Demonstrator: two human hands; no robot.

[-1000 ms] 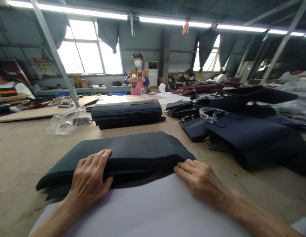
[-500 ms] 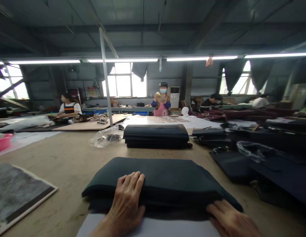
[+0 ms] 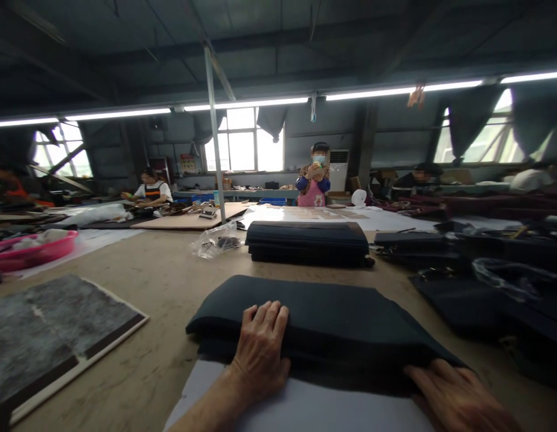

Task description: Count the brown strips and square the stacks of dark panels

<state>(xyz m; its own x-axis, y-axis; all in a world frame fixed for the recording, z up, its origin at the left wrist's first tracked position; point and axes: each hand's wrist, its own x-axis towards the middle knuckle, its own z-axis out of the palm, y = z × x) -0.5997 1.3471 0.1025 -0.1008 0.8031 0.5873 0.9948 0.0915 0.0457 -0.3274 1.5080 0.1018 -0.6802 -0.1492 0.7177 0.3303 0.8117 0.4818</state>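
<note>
In front of me lies a thick stack of folded dark green-black fabric (image 3: 332, 306) on a white sheet (image 3: 332, 411). My left hand (image 3: 260, 348) rests on its near side, fingers lying over the top and thumb along the front edge. At the near right corner, my right hand (image 3: 458, 390) is closed on the stack's edge; part of its grip is hidden. Behind this stack stands a second dark fabric stack (image 3: 307, 241), apart from both hands.
A grey patterned panel (image 3: 57, 336) and a pink basin (image 3: 39, 252) are on the left. A clear plastic bag (image 3: 215, 241) lies beside the rear stack. Dark bag-like pieces (image 3: 458, 300) crowd the right. A person in a pink apron (image 3: 312, 198) stands across the table.
The view has turned left, so the table's things sit further right in the picture. Both hands stay on the front stack in nearly the same places.
</note>
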